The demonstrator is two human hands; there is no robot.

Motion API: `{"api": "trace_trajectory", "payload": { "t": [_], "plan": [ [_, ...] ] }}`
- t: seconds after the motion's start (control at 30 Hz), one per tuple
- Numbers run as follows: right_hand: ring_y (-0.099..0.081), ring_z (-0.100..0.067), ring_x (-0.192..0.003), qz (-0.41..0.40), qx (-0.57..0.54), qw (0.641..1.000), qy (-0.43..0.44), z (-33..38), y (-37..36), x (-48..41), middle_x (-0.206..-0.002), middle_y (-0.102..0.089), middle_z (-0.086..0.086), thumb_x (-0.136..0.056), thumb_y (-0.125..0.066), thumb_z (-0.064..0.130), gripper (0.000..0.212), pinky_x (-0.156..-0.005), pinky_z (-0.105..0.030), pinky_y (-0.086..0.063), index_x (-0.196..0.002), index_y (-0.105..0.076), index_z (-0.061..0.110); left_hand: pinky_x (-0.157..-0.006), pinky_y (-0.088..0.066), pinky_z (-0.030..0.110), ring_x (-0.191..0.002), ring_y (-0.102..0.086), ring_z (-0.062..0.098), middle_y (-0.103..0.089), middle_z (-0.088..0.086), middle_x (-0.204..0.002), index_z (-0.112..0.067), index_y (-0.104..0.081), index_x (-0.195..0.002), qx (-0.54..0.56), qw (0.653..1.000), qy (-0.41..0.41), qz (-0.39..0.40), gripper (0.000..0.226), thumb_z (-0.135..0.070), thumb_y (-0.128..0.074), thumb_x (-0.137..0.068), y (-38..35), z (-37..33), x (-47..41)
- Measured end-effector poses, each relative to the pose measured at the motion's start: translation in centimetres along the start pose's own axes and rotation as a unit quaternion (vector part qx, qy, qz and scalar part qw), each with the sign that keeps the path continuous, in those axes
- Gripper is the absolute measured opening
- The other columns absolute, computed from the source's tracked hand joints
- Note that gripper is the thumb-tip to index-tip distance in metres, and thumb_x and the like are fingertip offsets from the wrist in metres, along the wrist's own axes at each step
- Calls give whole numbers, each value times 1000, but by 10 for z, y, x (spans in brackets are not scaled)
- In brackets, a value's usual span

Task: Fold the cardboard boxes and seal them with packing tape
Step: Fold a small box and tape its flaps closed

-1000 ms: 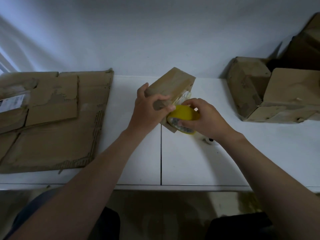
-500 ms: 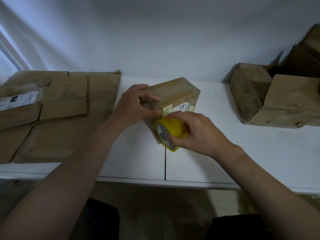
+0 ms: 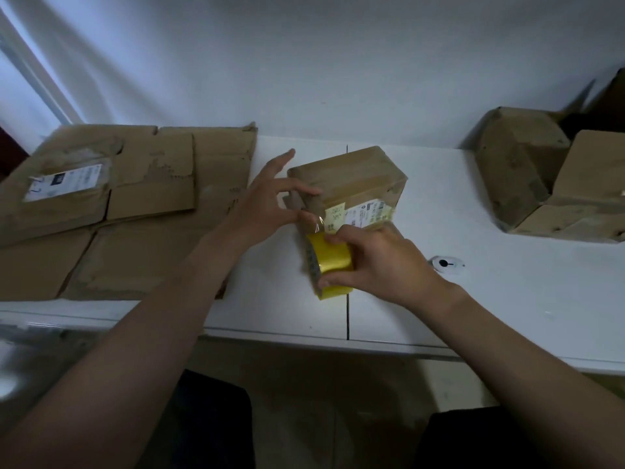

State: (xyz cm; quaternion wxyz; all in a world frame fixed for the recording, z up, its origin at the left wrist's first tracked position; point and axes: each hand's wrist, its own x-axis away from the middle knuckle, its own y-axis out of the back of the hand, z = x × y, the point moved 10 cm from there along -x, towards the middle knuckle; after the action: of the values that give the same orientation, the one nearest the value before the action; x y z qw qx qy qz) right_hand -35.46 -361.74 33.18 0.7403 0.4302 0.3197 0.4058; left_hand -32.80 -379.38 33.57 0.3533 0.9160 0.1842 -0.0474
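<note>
A plain white wall (image 3: 304, 62) stands behind a smooth white table (image 3: 507, 292), which has a dark seam (image 3: 347, 316) running front to back. On the left lie flat cardboard sheets (image 3: 152, 198), brown, creased and scuffed, with torn strips where old tape came away and a white label (image 3: 64, 182) on one. At the far right are folded boxes (image 3: 527, 170), dull brown and dented, leaning against each other. A small round white cap (image 3: 444, 264) with a dark centre sits in the tabletop just right of the hands.

The box (image 3: 351, 181) being sealed stands near the middle of the table over the seam. It is a small oblong block of worn brown board, turned at an angle. Its near face carries a white printed sticker (image 3: 368, 213) and a pale yellow slip (image 3: 336, 211) with handwriting.

The left hand (image 3: 267, 204) is at the box's near left corner. Its thumb and forefinger curl in and pinch that corner, while the other fingers spread straight and apart above it. The right hand (image 3: 382, 262) grips the tape (image 3: 333, 262), a glossy yellow roll on its edge, just in front of the box. Its fingers are curled over the top of the roll, with the thumb beneath. A short, clear, shiny strip (image 3: 319, 226) runs from the roll up to the box, near the left thumb.
</note>
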Motion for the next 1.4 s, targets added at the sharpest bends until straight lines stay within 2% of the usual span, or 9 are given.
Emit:
{"api": "trace_trajectory", "payload": {
  "t": [0.1,0.2,0.33,0.4,0.63,0.77,0.93,1.17,1.4],
  "plan": [
    [-59,-13,-86,7,-19,1000,1,-5,-1,-2,-97,-68,7,-62,-50,88,81,-71,-35,-53,-124,-64,37,-110,-22,31,-136,-19,10,-27,-4,-153,-54,-63,-118,-70,997,16,15,34,-52,-70,-85,3,1,10],
    [-62,-14,-93,22,-13,1000,2,-4,-1,-1,-102,-69,7,-68,-63,80,75,-74,-31,-49,-129,-63,37,-106,-33,34,-122,-28,15,-30,-2,-128,-46,-45,-146,-181,983,-12,30,61,-72,-49,-90,-6,-4,30],
    [-57,-6,-95,40,3,999,15,-5,5,6,-105,-69,9,-81,-72,62,65,-79,-25,-44,-140,-57,39,-77,-53,40,-86,-61,16,-60,-3,-98,-26,-49,-125,28,988,125,-89,35,-40,-63,-95,-4,6,70],
    [-58,-5,-93,35,7,999,31,-2,4,10,-102,-67,13,-90,-63,59,56,-78,-28,-48,-142,-54,41,-70,-57,39,-72,-70,16,-71,-2,-90,-23,-45,-120,138,963,226,-50,29,-37,-60,-99,-27,4,88],
    [-64,-26,-104,-4,47,999,23,-28,21,21,-130,-66,0,-105,-37,49,46,-78,-44,-56,-151,-37,46,-67,-56,21,-93,-71,15,-67,2,-120,-25,-40,-136,232,922,305,-55,52,-31,-70,-94,-64,-9,104],
    [-62,-33,-104,-28,102,989,-104,-102,44,34,-113,-67,-2,-103,-48,33,31,-81,-44,-54,-125,-69,29,-87,-60,39,-104,-68,23,-63,6,-128,-25,-40,-144,271,901,328,-87,58,-32,-67,-93,-69,-11,109],
    [-53,-39,-112,104,136,950,-261,-172,25,69,-123,-51,-10,-101,-56,40,33,-95,-48,-49,-125,-67,21,-94,-57,50,-108,-67,26,-61,3,-128,-29,-47,-137,256,908,318,-96,48,-38,-65,-94,-70,-22,105],
    [-66,-31,-99,45,85,966,-239,-169,27,72,-109,-60,-8,-89,-77,30,28,-84,-31,-48,-114,-73,18,-90,-59,50,-106,-68,27,-59,4,-131,-26,-45,-141,255,901,332,-109,49,-38,-64,-97,-69,-20,107],
    [-64,-12,-73,5,-91,975,-205,-137,38,50,-99,-69,-2,-91,-74,17,13,-61,-22,-48,-95,-62,24,-79,-61,40,-102,-70,28,-62,5,-128,-28,-48,-138,291,885,349,-99,45,-32,-65,-97,-71,-17,109]
  ]
}}
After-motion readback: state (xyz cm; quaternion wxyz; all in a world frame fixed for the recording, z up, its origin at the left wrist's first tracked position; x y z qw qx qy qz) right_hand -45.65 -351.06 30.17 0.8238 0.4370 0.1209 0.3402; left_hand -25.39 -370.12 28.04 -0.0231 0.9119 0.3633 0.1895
